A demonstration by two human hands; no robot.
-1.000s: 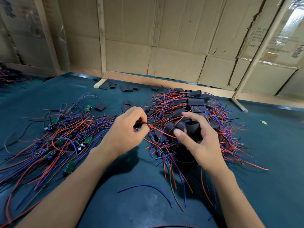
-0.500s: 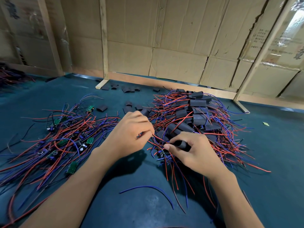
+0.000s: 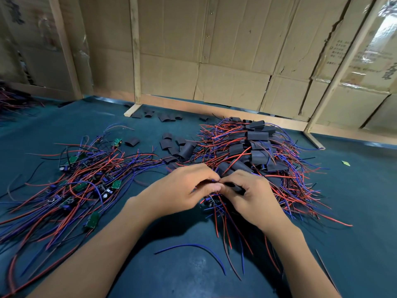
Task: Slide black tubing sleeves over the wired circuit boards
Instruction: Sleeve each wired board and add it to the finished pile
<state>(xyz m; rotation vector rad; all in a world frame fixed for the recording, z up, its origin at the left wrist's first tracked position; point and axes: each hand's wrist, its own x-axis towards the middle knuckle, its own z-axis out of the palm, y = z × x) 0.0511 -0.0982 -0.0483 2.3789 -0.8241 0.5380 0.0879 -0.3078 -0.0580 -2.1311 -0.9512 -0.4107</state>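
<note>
My left hand (image 3: 182,188) and my right hand (image 3: 251,194) meet fingertip to fingertip at the middle of the table. The right hand grips a black tubing sleeve (image 3: 233,187). The left hand pinches red and blue wires just left of the sleeve's mouth; the board on them is hidden by my fingers. Their loose wire ends (image 3: 223,222) hang below my hands. A pile of bare green circuit boards with wires (image 3: 86,181) lies to the left. A pile of sleeved boards (image 3: 257,147) lies behind my right hand.
Loose empty black sleeves (image 3: 171,145) lie scattered between the two piles and near the back edge (image 3: 163,117). A single blue wire (image 3: 193,248) lies near me on the teal table (image 3: 354,201). Cardboard walls (image 3: 214,61) with wooden posts close off the back.
My right hand has come down and toward the left hand with the sleeve. Both hands have drawn together until the fingertips touch, slightly nearer to me.
</note>
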